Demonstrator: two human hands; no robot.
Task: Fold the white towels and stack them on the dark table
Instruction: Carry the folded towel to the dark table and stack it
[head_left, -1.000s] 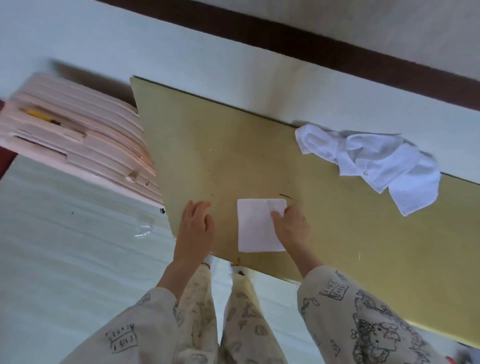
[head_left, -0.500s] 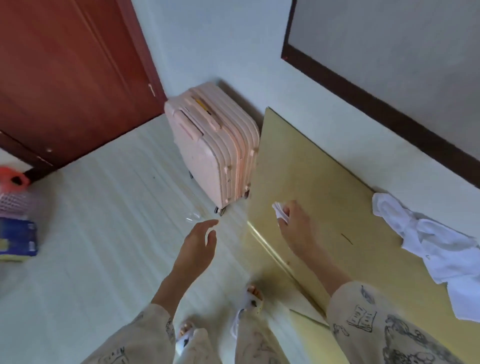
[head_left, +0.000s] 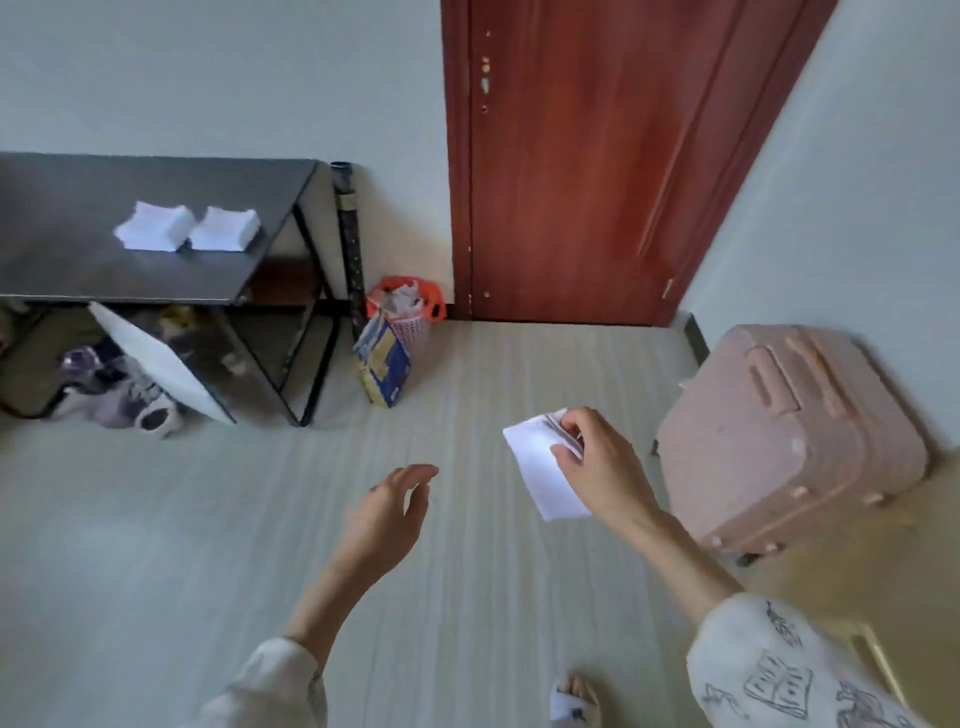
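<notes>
Now right hand (head_left: 597, 457) pinches the folded towel (head_left: 543, 475) mid-air by its edge so it stays flat, left hand (head_left: 392, 512) loose & empty, w/ two stacks (head_left: 189, 228) waiting on dark worktop (head_left: 67, 260) far left.

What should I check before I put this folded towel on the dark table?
1. Right hand grips the towel: ok.
2. Towel stays folded: ok; layered edges show at the fingers.
3. Left hand free: ok, open, holding nothing.
4. Table within reach: not ok, it stands across the floor.
5. Stacks tidy: ok, two side by side.
6. Which stack is lower: cannot tell.
</notes>
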